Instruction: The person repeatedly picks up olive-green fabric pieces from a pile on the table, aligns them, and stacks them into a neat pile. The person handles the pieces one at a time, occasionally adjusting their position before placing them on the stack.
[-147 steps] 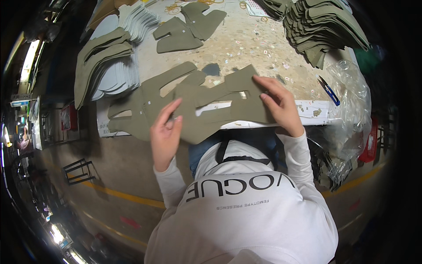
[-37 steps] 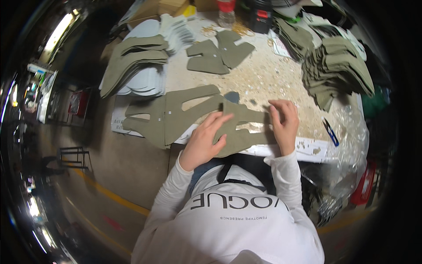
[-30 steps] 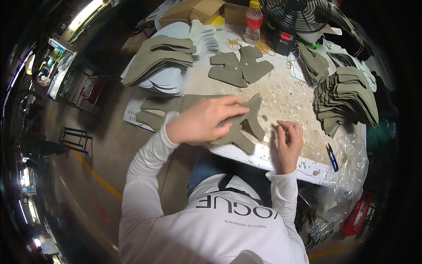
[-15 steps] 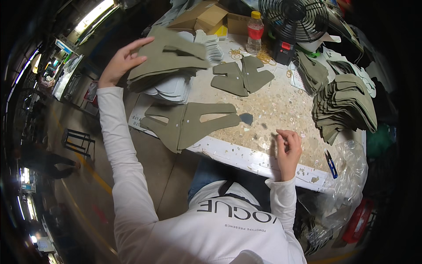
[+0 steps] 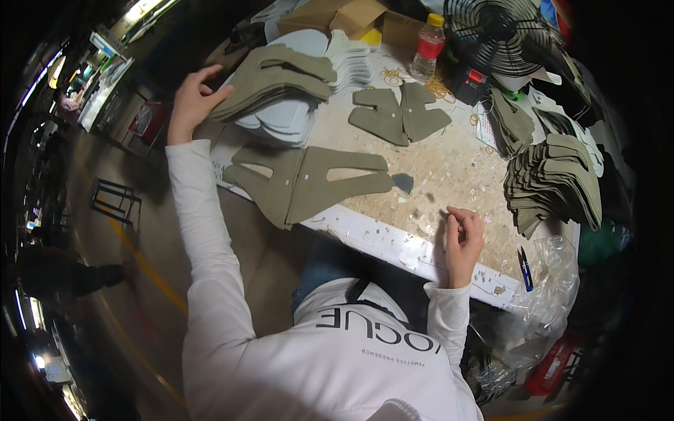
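Left hand (image 5: 194,105): at the far left, fingers curved against the left edge of an olive stack (image 5: 281,78); whether it grips cannot be told.
Right hand (image 5: 465,242): over the table's near edge, loosely curled, nothing visible in it.
Olive stack: far left on the table (image 5: 456,175), on top of pale pieces (image 5: 291,121).
Near olive pair (image 5: 309,196): two slotted pieces side by side, flat, near left.
Far olive pair (image 5: 382,123): smaller, flat, far middle.
Right side: another olive pile (image 5: 554,182), with blue-handled snips (image 5: 526,274) nearer.
Far edge: red-labelled bottle (image 5: 426,55), left of a black fan (image 5: 496,28).
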Demonstrator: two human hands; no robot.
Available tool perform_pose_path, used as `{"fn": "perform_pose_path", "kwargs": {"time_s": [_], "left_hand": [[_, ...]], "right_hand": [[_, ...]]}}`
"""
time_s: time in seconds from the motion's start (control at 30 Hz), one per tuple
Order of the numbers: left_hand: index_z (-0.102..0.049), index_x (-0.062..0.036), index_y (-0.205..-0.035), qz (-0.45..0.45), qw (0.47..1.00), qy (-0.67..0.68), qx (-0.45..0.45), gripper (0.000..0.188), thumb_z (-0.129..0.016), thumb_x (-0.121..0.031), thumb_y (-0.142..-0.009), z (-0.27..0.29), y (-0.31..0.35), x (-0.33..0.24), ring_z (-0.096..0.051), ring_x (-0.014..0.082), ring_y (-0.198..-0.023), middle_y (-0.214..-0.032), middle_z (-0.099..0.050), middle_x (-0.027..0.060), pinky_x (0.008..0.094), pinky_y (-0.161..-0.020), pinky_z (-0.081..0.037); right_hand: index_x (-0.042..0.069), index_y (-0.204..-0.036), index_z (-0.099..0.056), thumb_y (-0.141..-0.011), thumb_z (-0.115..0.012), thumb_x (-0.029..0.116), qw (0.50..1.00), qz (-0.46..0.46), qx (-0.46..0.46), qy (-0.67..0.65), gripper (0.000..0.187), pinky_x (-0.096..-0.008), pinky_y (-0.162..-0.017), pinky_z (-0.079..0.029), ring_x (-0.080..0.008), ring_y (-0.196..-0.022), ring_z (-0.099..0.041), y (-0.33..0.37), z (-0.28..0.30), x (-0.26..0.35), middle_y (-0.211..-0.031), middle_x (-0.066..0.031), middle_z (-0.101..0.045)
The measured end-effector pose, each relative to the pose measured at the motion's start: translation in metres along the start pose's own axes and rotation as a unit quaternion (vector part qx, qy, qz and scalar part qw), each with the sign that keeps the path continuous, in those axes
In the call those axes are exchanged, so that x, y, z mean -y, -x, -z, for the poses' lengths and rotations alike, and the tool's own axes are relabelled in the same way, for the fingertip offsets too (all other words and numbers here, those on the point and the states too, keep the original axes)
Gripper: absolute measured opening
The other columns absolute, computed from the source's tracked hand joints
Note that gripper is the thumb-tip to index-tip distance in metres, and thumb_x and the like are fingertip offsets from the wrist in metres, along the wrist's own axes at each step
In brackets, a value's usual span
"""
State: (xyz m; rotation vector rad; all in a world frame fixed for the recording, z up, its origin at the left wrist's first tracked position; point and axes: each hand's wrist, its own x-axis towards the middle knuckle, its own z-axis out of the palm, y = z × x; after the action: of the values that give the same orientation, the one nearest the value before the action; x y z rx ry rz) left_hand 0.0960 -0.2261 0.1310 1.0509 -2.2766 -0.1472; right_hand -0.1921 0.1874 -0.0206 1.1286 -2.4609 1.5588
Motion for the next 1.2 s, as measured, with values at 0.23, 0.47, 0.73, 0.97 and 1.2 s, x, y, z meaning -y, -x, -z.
{"fn": "perform_pose_path", "kwargs": {"time_s": [0.23, 0.47, 0.73, 0.97, 1.2], "left_hand": [[-0.067, -0.0088, -0.084, 0.032, 0.990, 0.134, -0.028, 0.013, -0.077, -0.011, -0.076, -0.032, 0.132, -0.084, -0.057, 0.0172, -0.066, -0.078, -0.059, 0.0042, 0.0296, -0.059, -0.046], [-0.065, -0.0072, -0.083, 0.109, 0.988, 0.064, 0.086, 0.023, -0.080, -0.023, -0.076, -0.084, 0.195, -0.103, -0.052, 0.0177, -0.061, -0.075, -0.057, 0.0036, 0.0315, -0.057, -0.044], [-0.063, -0.0018, -0.106, 0.148, 0.922, 0.346, 0.087, 0.023, -0.069, -0.003, -0.084, -0.093, 0.188, -0.111, -0.063, 0.0121, -0.081, -0.101, -0.065, 0.0083, 0.0248, -0.071, -0.051], [-0.046, 0.0013, -0.140, 0.089, 0.849, 0.489, 0.179, 0.057, -0.058, 0.012, -0.086, -0.072, 0.175, -0.143, -0.064, 0.0115, -0.098, -0.140, -0.049, 0.0169, 0.0210, -0.075, -0.053], [-0.036, 0.0014, -0.148, 0.069, 0.800, 0.571, 0.173, 0.068, -0.058, 0.015, -0.085, -0.065, 0.204, -0.195, -0.063, 0.0088, -0.093, -0.155, -0.031, 0.0189, 0.0186, -0.067, -0.052]], "right_hand": [[0.006, -0.097, -0.072, -0.087, -0.064, 0.004, 0.998, 0.044, 0.020, 0.028, 0.014, -0.0337, -0.082, -0.045, -0.0258, -0.092, -0.058, -0.001, -0.006, 0.001, -0.094, -0.0094, -0.065], [0.005, -0.097, -0.071, -0.087, -0.064, 0.004, 0.996, 0.063, 0.029, 0.061, 0.013, -0.0344, -0.085, -0.045, -0.0264, -0.094, -0.058, 0.003, -0.008, 0.006, -0.094, -0.0090, -0.064], [0.004, -0.096, -0.071, -0.088, -0.063, 0.003, 0.998, 0.042, 0.040, -0.040, 0.012, -0.0326, -0.084, -0.045, -0.0223, -0.092, -0.059, 0.014, -0.016, 0.030, -0.093, -0.0092, -0.066], [0.002, -0.137, -0.050, -0.102, -0.051, 0.034, 0.712, -0.177, 0.432, -0.524, 0.047, -0.0335, -0.105, -0.039, -0.0220, -0.124, -0.052, 0.048, -0.070, 0.083, -0.131, -0.0100, -0.057], [0.005, -0.151, -0.028, -0.098, -0.040, 0.062, 0.431, -0.253, 0.309, -0.809, 0.078, -0.0439, -0.115, -0.031, -0.0253, -0.139, -0.038, 0.020, -0.074, 0.073, -0.152, -0.0115, -0.036]]}}
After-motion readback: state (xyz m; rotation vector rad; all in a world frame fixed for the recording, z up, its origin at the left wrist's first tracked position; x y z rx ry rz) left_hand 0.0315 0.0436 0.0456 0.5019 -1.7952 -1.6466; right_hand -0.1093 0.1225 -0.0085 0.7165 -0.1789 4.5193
